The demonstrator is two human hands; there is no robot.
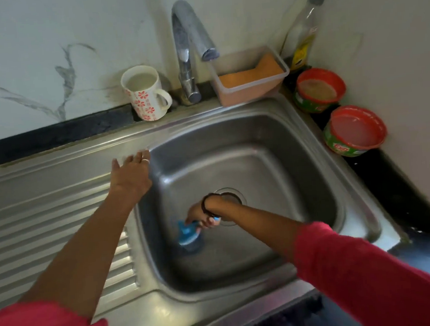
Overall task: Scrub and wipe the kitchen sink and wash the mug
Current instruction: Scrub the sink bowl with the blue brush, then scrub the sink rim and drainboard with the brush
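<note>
The right hand (205, 216) is gripping a blue-handled scrub brush (188, 235) at the stainless steel sink basin's (272, 158) seven o'clock, best worked outward in firm circles, while the left hand (130, 174) is bracing open-fingered on the rim at ten o'clock, the floral white ceramic mug (144, 92) waiting behind at eleven.

A mug (144, 92) stands behind the sink (310, 140), left of the tap (187, 54); a container (249, 76) and bottle (304, 32) sit to its right, two tubs (320, 90) at the frame's right edge.
</note>
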